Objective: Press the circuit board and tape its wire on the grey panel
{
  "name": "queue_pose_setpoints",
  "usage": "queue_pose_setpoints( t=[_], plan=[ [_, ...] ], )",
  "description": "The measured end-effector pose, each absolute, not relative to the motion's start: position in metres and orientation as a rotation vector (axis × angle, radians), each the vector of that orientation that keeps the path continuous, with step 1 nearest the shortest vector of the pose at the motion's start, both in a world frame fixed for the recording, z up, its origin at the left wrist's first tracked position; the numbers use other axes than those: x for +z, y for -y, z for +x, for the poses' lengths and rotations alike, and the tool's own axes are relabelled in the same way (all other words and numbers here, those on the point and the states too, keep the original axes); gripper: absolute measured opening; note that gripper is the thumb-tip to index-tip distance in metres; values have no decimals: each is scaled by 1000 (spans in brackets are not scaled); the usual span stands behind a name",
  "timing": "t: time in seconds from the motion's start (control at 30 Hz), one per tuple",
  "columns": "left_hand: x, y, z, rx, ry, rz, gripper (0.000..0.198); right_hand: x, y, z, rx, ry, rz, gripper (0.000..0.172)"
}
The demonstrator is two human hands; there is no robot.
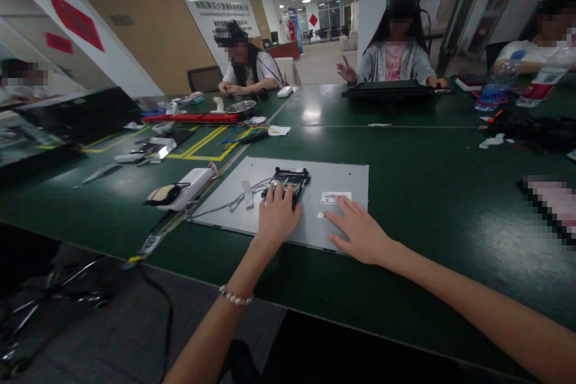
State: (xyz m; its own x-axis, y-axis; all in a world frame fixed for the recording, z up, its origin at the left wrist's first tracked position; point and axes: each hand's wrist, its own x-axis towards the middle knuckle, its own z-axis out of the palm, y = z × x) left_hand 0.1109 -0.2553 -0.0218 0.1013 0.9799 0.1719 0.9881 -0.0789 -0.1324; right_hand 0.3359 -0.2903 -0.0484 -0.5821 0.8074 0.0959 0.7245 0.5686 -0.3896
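Observation:
A flat grey metal panel [310, 225] lies on the green table in front of me. On its upper middle sits a small circuit board in a black frame [292, 179], with thin grey cables [240, 197] running off to the left. My left hand [276, 216] rests over the board's near part, fingers stretched out and hiding some of it. On the panel's right side, my right hand [357, 231] lies with fingers spread, its fingertips by a white label [336, 197]. A tiny white piece [321, 215] is near its index finger. Neither hand grips anything.
Left of the panel is a white power strip [191, 186] with a dark cable. A phone [551, 207] lies at the right, with bottles [499, 81] beyond. Across the table, one person sits behind a black flat screen [396, 90]; another sits to the left.

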Motion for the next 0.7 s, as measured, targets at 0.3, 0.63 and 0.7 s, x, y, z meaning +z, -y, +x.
queue_pose_setpoints(
  t=[0.3,0.63,0.7],
  plan=[
    [-27,202,100,-32,2046,-2105,55,-44,291,338,501,2524,-1273,60],
    [-25,175,98,-71,2151,-2063,55,-46,290,339,508,2522,-1256,60],
    [-22,176,95,-93,2123,-2072,55,-47,289,339,513,2523,-1252,60]
  ],
)
